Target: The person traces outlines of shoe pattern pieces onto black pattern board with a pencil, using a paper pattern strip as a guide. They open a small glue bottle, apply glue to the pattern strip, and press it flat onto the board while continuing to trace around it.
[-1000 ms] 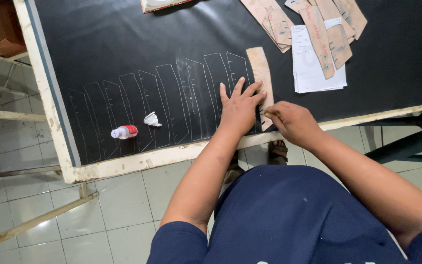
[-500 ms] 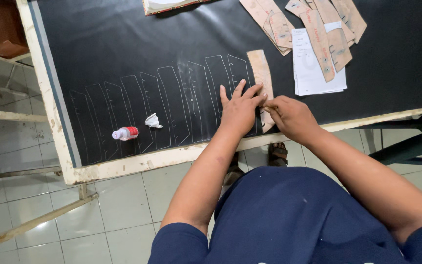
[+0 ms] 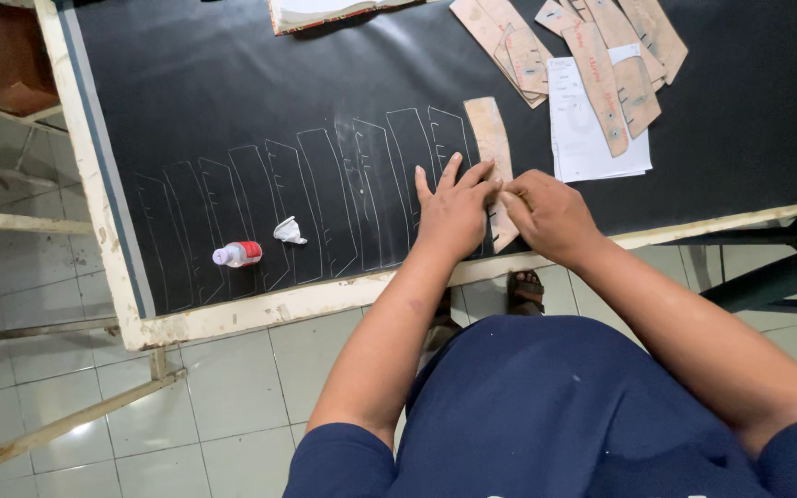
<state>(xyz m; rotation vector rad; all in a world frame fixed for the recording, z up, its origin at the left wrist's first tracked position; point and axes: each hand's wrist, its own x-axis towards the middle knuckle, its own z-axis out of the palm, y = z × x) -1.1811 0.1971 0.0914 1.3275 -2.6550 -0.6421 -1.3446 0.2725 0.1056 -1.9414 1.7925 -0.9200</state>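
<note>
A black sheet (image 3: 232, 92) covers the table, with a row of pale traced strip outlines (image 3: 325, 194) drawn on it. At the right end of the row lies a long tan cardboard template (image 3: 488, 129). My left hand (image 3: 452, 207) lies flat on the template's lower part, fingers spread, pressing it down. My right hand (image 3: 546, 212) is against the template's right edge with fingertips pinched together. Whatever they pinch is hidden.
A small white bottle with a red band (image 3: 237, 254) and a crumpled white scrap (image 3: 289, 231) lie on the outlines. Several cardboard templates (image 3: 601, 46) and white paper (image 3: 583, 148) sit at the back right. The table's wooden rim (image 3: 260, 309) runs along the front; tiled floor below.
My right hand has crept slightly up the template's right edge. My left hand stays pressed on the template.
</note>
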